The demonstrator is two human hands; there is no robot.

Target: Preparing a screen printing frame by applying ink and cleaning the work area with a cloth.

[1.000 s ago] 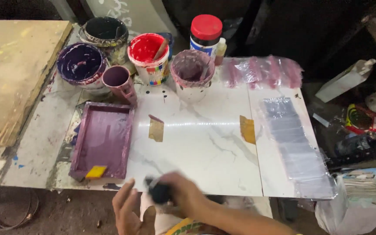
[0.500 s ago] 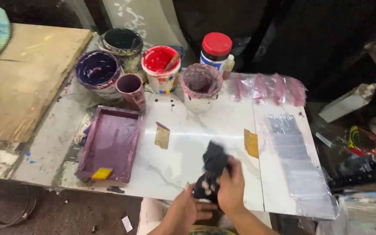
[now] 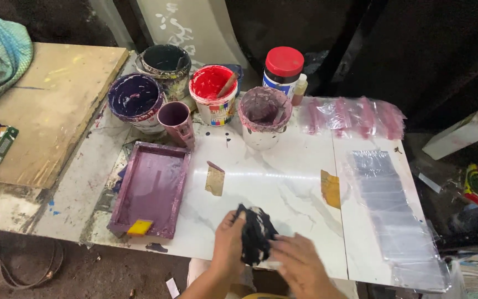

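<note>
Down at the near edge of the white tabletop (image 3: 283,182), the left hand (image 3: 229,248) and right hand (image 3: 301,261) are pinching a crumpled black rag (image 3: 255,235) between them, fingers curled on either side, just right of the purple tray (image 3: 150,188).
</note>
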